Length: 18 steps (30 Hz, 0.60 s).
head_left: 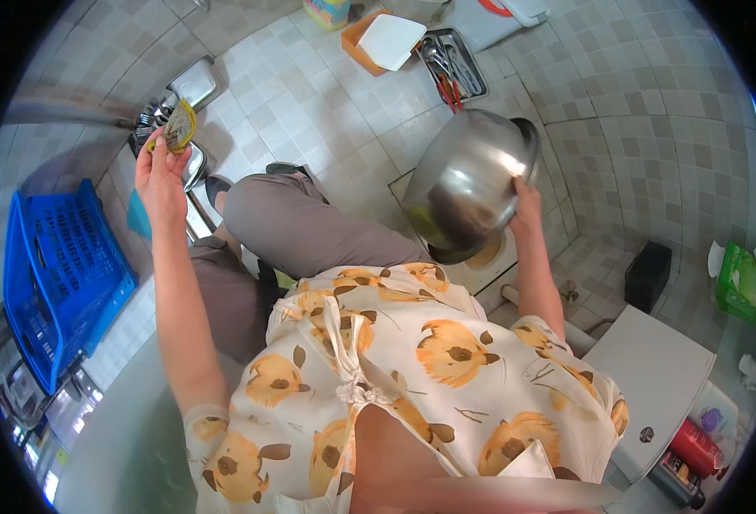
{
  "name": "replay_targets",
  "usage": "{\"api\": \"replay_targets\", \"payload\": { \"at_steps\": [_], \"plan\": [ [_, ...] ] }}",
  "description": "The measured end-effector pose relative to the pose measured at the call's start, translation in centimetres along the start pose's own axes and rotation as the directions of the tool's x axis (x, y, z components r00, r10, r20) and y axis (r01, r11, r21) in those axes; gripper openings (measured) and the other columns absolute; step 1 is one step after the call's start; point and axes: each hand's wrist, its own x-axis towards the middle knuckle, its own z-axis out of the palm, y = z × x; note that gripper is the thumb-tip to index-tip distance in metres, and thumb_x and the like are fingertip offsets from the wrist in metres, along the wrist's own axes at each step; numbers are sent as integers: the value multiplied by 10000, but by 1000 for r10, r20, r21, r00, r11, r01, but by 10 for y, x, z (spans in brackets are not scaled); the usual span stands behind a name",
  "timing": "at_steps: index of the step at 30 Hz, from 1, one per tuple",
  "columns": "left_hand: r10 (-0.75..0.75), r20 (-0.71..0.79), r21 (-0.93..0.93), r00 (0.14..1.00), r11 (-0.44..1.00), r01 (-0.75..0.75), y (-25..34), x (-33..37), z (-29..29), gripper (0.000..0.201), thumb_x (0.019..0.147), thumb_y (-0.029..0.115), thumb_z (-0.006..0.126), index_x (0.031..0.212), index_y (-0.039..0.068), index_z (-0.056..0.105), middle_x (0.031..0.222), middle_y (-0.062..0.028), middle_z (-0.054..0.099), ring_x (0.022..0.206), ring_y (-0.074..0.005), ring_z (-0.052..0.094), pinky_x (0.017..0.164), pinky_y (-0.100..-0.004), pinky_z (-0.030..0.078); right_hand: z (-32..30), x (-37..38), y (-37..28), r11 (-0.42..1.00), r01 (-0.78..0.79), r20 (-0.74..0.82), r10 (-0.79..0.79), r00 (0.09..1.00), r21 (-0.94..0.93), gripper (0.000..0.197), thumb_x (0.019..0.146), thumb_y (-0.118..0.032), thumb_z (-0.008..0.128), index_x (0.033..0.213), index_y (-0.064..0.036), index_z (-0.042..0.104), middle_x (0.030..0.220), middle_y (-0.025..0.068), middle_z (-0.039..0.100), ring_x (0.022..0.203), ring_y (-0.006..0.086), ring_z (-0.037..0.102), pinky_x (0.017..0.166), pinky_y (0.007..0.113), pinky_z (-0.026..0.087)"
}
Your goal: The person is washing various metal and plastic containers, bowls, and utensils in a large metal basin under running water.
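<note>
My left hand [163,176] is raised at the left, fingers pinched on a yellow-edged, greyish scrubbing pad [180,127]. Just beyond it, shiny metal utensils [150,115] and a metal container [194,82] stand by the wall. Over on the right, my right hand [526,206] grips the rim of a large stainless steel pot [463,167]. The pot is tilted on its side above the floor, its curved outer wall facing up; its inside is mostly hidden. The pad and the pot are well apart.
A blue plastic basket [65,274] leans at the left. Beyond the pot lie a metal tray [472,77] of utensils and an orange box [362,41] with a white lid [392,41]. A white cabinet [652,377] and a black box [648,276] stand at right.
</note>
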Motion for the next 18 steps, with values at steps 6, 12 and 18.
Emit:
{"api": "replay_targets", "payload": {
  "at_steps": [6, 12, 18],
  "plan": [
    [14, -2, -54, 1000, 998, -14, 4, -1, 17, 224, 941, 120, 526, 1141, 24, 557, 1113, -115, 592, 931, -192, 627, 772, -306, 557, -88, -28, -35, 979, 58, 31, -65, 997, 197, 308, 910, -225, 588, 1098, 18, 562, 1044, 107, 605, 962, 225, 584, 863, 378, 472],
    [30, 33, -112, 999, 993, -26, 4, 0, 20, 204, 934, 115, 537, 1111, 26, 584, 1037, -94, 621, 901, -169, 625, 743, -304, 563, -86, -30, -70, 967, 109, 160, -148, 976, 230, 276, 923, -220, 572, 1096, -6, 583, 1066, 84, 624, 958, 194, 600, 848, 354, 488],
    [43, -34, -150, 999, 988, -47, 4, -3, 18, 218, 920, 129, 566, 1105, 17, 594, 773, -4, 554, 723, -122, 595, 703, -314, 569, 22, -45, -125, 973, 229, 347, -204, 915, -31, 254, 916, -195, 578, 1070, 7, 577, 988, 78, 623, 903, 162, 606, 770, 309, 495]
  ]
}}
